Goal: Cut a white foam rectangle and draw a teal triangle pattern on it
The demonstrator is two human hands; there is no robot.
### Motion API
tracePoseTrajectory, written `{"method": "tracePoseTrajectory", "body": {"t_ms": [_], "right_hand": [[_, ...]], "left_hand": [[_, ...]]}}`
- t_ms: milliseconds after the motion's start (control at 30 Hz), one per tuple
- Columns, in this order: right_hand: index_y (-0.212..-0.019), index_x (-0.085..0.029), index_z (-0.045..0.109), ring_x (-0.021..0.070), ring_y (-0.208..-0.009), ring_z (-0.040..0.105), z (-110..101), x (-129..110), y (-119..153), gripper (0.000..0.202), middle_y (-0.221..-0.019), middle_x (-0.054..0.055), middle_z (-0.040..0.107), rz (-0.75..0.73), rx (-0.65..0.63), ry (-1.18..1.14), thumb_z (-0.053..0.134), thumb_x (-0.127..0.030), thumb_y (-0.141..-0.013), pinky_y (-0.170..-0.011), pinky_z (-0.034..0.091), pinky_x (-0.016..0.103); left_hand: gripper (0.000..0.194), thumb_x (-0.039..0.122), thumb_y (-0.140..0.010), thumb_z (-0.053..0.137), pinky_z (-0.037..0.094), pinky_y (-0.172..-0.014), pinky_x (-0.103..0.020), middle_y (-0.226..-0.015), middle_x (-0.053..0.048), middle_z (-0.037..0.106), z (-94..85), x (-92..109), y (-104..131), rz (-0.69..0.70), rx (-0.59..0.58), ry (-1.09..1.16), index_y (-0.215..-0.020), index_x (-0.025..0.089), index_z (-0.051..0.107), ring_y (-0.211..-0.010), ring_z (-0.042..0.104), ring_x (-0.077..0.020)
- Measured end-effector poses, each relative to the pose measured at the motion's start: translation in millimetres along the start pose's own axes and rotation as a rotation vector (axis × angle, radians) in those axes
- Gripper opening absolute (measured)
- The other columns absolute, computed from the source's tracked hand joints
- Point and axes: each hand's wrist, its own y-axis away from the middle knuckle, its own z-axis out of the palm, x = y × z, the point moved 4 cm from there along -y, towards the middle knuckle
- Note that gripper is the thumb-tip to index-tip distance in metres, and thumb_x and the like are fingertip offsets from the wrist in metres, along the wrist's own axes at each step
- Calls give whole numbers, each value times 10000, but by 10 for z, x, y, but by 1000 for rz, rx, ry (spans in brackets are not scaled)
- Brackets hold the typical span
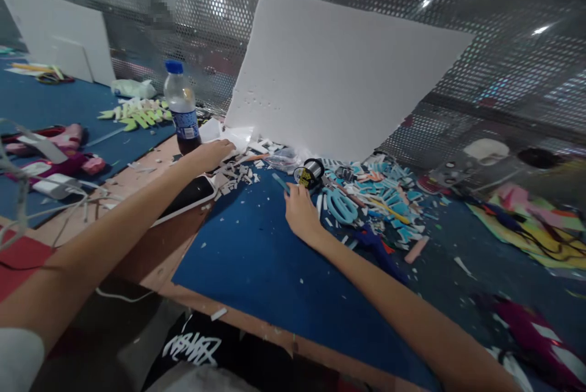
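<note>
My left hand (215, 152) reaches out flat over the far part of the surface (151, 257), palm down, fingers loosely spread on a litter of white foam scraps (240, 175); it grips nothing that I can make out. Just behind it stands a plastic bottle (182, 112) with a blue cap and dark drink in its lower part. Under my left forearm lies a phone (190, 195), screen up, in a white case.

My right hand (300, 212) rests on the blue mat (256, 264), fingers curled in, pinching a small teal strip (280, 182) that sticks out towards the far side. Just beyond its fingertips sits a spool of clear thread (310, 171) with a yellow label. To the right of that hand lie light blue scissors (341, 206), handles towards me, amid a heap of blue and white cuttings (389, 196).

A big white foam board (339, 68) leans against the perforated metal screen (503, 44) behind it all.
</note>
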Motion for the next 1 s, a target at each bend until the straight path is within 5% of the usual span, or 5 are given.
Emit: {"method": "tracePoseTrajectory", "body": {"t_ms": [267, 567, 767, 1000], "right_hand": [[-1324, -161, 638, 289, -1213, 640, 82, -124, -439, 373, -1375, 127, 628, 48, 21, 261, 689, -346, -1004, -1011, 559, 519], [-1302, -161, 637, 291, -1215, 623, 15, -44, -393, 353, -1369, 120, 617, 146, 56, 316, 691, -327, -996, -1012, 545, 517], [-1319, -168, 612, 302, -1235, 589, 7, 6, -256, 373, -1388, 120, 584, 150, 56, 258, 689, -311, -984, -1013, 524, 517], [-1404, -57, 549, 386, -1354, 481, -26, -253, -207, 417, -1463, 269, 526, -103, -42, 61, 494, -229, -1028, -1126, 411, 561]], "left_hand": [[370, 363, -1024, 675, 588, -973, -493, -1363, -115, 632, -18, -223, -119, 123, -35, 57, -1343, 184, 618, -1163, 669, -273], [378, 366, -1020, 681, 597, -951, -482, -1348, -114, 637, 79, -419, -216, 56, -93, 59, -1341, 178, 615, -1141, 676, -270], [384, 365, -1020, 681, 597, -951, -485, -1351, -115, 635, 100, -376, -216, -21, -66, 40, -1348, 178, 611, -1142, 676, -271], [383, 362, -1022, 679, 595, -956, -487, -1354, -115, 635, -108, -253, -236, -136, 6, 38, -1351, 178, 610, -1147, 676, -272]]}}
